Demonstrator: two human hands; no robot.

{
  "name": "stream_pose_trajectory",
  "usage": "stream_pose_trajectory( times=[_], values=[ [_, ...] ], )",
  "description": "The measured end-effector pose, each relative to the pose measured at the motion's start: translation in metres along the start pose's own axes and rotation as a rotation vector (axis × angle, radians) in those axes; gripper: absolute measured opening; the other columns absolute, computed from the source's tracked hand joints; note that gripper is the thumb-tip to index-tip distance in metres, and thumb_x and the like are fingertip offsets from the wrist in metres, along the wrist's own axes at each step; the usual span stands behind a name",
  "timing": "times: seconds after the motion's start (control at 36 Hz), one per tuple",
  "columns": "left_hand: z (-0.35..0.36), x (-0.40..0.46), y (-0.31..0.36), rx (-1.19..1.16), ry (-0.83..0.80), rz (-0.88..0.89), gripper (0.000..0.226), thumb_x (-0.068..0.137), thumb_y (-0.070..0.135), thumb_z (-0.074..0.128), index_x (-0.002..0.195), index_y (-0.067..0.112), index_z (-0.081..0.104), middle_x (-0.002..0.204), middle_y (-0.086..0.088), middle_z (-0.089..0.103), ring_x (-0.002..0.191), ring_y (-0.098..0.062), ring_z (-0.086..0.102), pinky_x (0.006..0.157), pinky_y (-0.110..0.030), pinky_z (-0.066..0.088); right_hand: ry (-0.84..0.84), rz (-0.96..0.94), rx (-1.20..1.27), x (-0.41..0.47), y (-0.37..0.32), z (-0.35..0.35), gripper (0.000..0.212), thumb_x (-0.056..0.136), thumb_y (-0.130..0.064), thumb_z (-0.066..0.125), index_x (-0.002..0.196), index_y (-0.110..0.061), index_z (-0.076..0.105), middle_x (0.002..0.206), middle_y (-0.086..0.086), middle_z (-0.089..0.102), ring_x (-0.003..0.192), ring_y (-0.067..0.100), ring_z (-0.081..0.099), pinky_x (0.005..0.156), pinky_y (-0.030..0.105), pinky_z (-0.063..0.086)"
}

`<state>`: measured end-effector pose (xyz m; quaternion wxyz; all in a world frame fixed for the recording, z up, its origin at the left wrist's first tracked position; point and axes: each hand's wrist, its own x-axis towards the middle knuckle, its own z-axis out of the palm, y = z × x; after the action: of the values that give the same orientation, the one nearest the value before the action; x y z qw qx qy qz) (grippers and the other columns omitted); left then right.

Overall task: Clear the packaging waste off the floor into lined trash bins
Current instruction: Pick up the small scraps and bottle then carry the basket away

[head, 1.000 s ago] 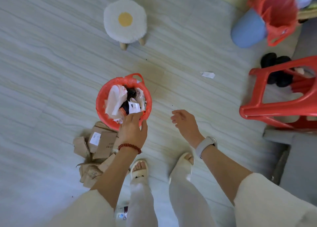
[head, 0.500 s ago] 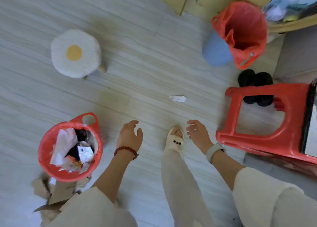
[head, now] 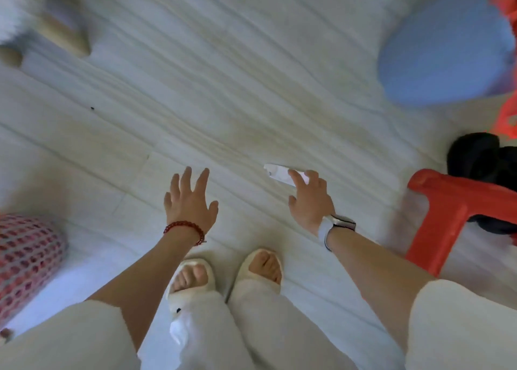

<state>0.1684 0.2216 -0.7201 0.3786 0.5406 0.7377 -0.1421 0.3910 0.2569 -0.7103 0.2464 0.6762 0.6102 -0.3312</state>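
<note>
A home's living space is showing here: pale wood-grain floor tiles (head: 223,75) are running underfoot, a red plastic stool (head: 447,207) is standing by a round blue bin (head: 442,58), and cream open-toed house slippers (head: 193,278) are being worn.

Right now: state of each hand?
Left hand: open, fingers spread, holding nothing.
Right hand: open, fingertips at the white paper scrap on the floor, not yet gripping it.

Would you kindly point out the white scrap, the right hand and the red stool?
white scrap (head: 275,171), head view, its exposed left end.
right hand (head: 310,201), head view, back of hand.
red stool (head: 444,199), head view, its leg.
</note>
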Motion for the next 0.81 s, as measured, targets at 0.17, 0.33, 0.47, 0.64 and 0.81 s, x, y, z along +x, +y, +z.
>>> stream_pose_trajectory(
  times=[0.17,0.33,0.47,0.64,0.81],
  values=[
    [0.063,0.061,-0.027,0.245,0.007,0.037,0.088,0.084,0.059,0.046,0.143,0.038,-0.016,0.151,-0.009,-0.026,0.139,-0.036,-0.02,0.11,-0.06,0.006,0.096,0.087,-0.055,0.064,0.003,0.054,0.063,0.091,-0.028,0.046,0.144,-0.027,0.011,0.145,0.011,0.016,0.127,0.035,0.026,0.083,0.044,0.049],
    [0.067,0.063,-0.042,0.263,0.065,0.093,0.096,0.078,0.068,0.047,0.137,0.044,-0.024,0.15,-0.007,-0.028,0.139,-0.035,-0.018,0.108,-0.061,0.005,0.146,0.084,-0.036,0.069,-0.013,0.066,0.042,0.091,-0.016,0.048,0.129,-0.004,0.034,0.125,0.017,0.042,0.111,0.033,0.044,0.065,0.033,0.035],
    [0.029,0.052,-0.035,0.205,-0.078,0.067,0.076,0.089,0.043,0.049,0.146,0.036,-0.001,0.154,-0.006,-0.019,0.142,-0.03,-0.011,0.114,-0.052,0.01,-0.009,0.023,0.15,0.033,-0.044,0.041,0.029,0.093,-0.006,0.039,0.121,-0.002,0.042,0.12,0.018,0.053,0.106,0.034,0.053,0.077,0.034,0.041],
    [-0.051,-0.018,-0.041,-0.078,0.06,-0.063,0.054,0.093,0.024,0.043,0.144,0.023,0.023,0.153,-0.006,0.016,0.141,-0.024,0.013,0.116,-0.044,0.012,-0.024,-0.123,0.282,-0.042,-0.106,-0.005,0.03,0.091,-0.008,0.043,0.12,-0.01,0.05,0.109,0.013,0.064,0.099,0.033,0.058,0.072,0.03,0.041],
    [-0.129,-0.124,-0.085,-0.353,0.29,-0.189,0.044,0.089,0.015,0.048,0.134,0.017,0.044,0.143,-0.008,0.036,0.133,-0.025,0.031,0.109,-0.041,0.024,-0.027,-0.208,0.377,-0.123,-0.181,-0.058,0.026,0.092,-0.006,0.042,0.114,-0.004,0.055,0.105,0.013,0.064,0.082,0.019,0.05,0.058,0.017,0.028]
  ],
)
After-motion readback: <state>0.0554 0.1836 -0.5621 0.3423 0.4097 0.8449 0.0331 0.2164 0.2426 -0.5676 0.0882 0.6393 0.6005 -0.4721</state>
